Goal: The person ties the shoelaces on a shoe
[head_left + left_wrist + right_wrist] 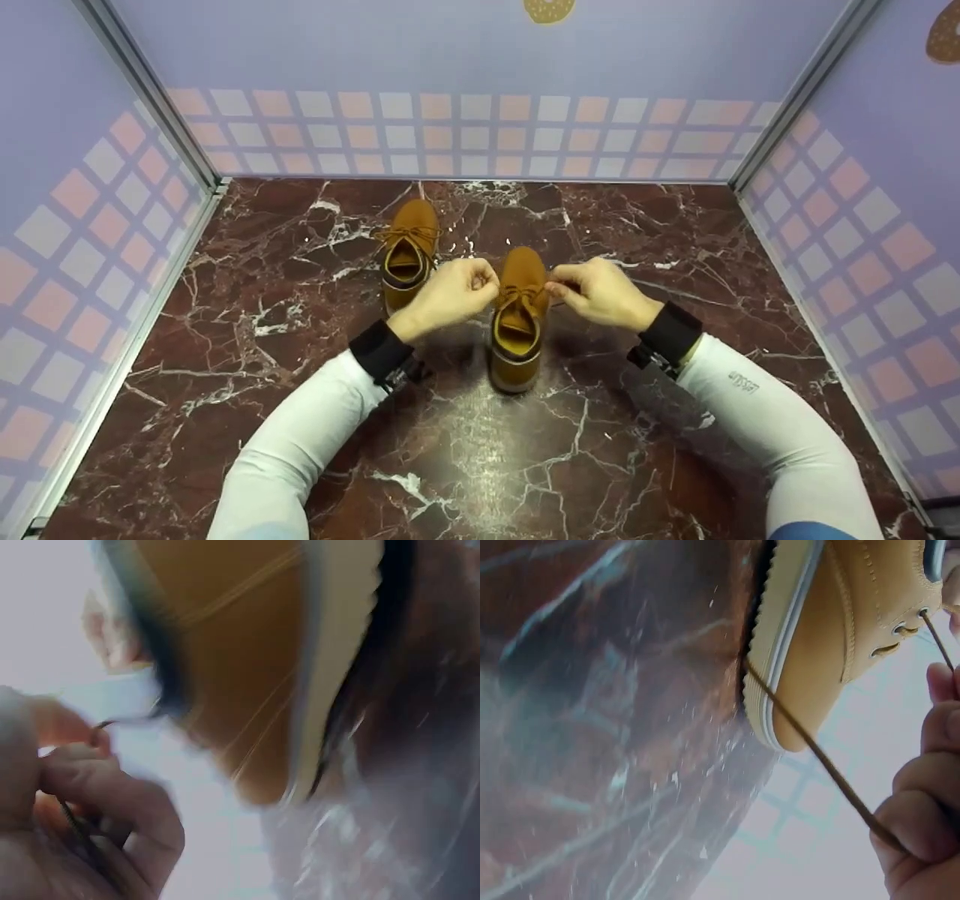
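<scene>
1. The only writing I can find on me is small grey lettering (743, 382) on my right sleeve (780, 427), turned at an angle and too small to read for certain.
2. The tan shoe (517, 319) stands upright on the marbled counter (487, 450), directly between my two hands, its toe pointing away from me.
3. My left hand (454, 292) is just beside the shoe's left side, fingers curled in and pinching the left lace (75, 823); that wrist view is blurred.
4. My right hand (600, 289) is at the other side, fingers curled closed on the right lace (821, 757), which runs up to an eyelet (924, 613), its loose end hanging past the toe.
5. A matching shoe (409, 259) stands farther left, just beyond my left wrist, its laces lying across the top.
6. Black wristbands (673, 332) wrap both my wrists over the white sleeves.
7. Behind, the lilac panel (480, 60) carries pink and white checks and a printed doughnut (549, 9).
</scene>
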Demonstrator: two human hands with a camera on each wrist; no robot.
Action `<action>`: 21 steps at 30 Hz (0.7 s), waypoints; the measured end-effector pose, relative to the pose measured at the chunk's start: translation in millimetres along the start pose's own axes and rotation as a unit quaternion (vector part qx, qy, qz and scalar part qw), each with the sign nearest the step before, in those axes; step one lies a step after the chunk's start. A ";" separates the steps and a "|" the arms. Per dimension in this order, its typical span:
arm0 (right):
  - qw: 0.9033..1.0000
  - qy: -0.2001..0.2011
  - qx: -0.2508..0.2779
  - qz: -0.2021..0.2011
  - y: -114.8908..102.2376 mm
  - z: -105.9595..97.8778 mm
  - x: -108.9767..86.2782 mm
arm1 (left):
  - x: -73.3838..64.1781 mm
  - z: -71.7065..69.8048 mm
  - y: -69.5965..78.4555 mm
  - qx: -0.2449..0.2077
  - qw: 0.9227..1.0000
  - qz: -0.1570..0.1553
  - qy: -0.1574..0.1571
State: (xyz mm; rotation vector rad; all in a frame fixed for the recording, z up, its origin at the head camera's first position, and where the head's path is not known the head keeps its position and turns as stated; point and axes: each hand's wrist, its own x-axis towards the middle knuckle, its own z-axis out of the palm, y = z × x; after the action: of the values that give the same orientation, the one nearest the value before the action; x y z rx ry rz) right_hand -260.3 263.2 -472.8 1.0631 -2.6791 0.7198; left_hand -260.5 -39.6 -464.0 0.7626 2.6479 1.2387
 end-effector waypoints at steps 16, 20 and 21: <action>0.985 0.007 -0.173 0.005 21.7 -59.2 -17.4 | -6.2 -26.4 11.2 0.087 0.993 -0.003 -0.074; 0.987 0.005 -0.160 0.012 29.1 -52.2 -21.5 | -3.6 -26.0 10.7 0.130 0.990 -0.001 -0.061; 0.988 0.004 -0.154 0.013 30.7 -49.6 -22.1 | -2.8 -24.8 9.5 0.143 0.989 -0.001 -0.048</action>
State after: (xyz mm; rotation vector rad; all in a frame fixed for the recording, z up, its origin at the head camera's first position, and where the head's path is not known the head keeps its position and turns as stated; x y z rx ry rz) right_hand -266.0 320.3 -448.3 0.9433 -2.6852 0.2977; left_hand -262.0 -52.9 -440.9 0.8343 2.7776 0.8072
